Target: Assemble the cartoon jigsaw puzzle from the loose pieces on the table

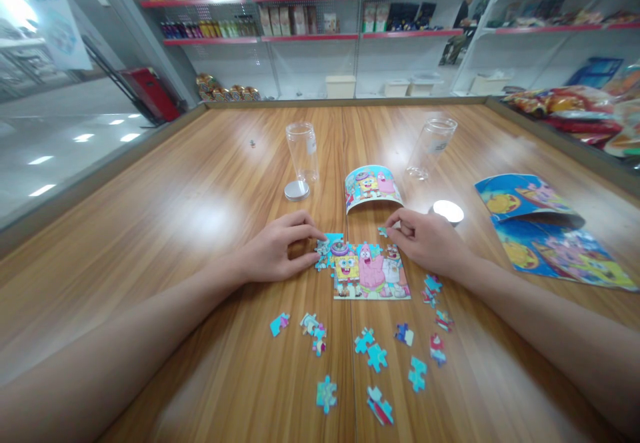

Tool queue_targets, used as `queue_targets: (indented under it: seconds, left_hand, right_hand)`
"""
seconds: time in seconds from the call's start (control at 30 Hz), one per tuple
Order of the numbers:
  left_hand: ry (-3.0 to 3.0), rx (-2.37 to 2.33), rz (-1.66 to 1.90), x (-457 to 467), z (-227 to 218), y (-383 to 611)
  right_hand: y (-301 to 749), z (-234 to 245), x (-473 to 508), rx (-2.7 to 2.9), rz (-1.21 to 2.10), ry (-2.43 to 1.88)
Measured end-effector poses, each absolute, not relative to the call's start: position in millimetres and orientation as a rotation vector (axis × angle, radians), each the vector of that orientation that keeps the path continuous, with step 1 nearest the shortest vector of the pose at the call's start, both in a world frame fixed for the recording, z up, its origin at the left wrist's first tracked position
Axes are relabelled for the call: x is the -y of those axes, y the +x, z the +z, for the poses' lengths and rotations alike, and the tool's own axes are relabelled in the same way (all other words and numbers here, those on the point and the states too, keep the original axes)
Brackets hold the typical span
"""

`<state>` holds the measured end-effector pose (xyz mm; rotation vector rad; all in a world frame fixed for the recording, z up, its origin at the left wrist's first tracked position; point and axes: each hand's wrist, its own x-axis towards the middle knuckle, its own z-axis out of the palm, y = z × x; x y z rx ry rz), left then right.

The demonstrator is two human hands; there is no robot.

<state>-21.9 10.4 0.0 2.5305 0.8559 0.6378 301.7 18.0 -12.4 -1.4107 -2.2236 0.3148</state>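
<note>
A partly joined jigsaw puzzle [371, 273] with cartoon figures lies flat in front of me. My left hand [283, 246] rests at its left side, thumb and index fingertips gripping the edges of a small group of joined puzzle pieces [331, 240] that touches or overlaps the main part. Above the puzzle's upper right corner, my right hand [423, 239] pinches a small blue puzzle piece [383, 231] between thumb and fingers. Several loose pieces, such as a blue piece [377, 357] and a red-and-white piece [437, 349], are scattered nearer to me.
A curved picture card [373, 186] stands behind the puzzle. Two clear jars [303, 153] and their lids, one a silver lid [297, 191], are further back. Blue picture sheets [555, 246] lie at right. Stocked shelves [310, 37] and a seated person [457, 29] are beyond the table.
</note>
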Motion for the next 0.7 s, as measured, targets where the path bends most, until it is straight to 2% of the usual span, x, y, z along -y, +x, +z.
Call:
queue_targets:
  seconds: [0.7]
  left_hand:
    - [2.51,-0.729,0.525,-13.5,4.3,-28.6]
  right_hand:
    - [302.3,-13.0,-17.7,2.227,0.295,-1.4]
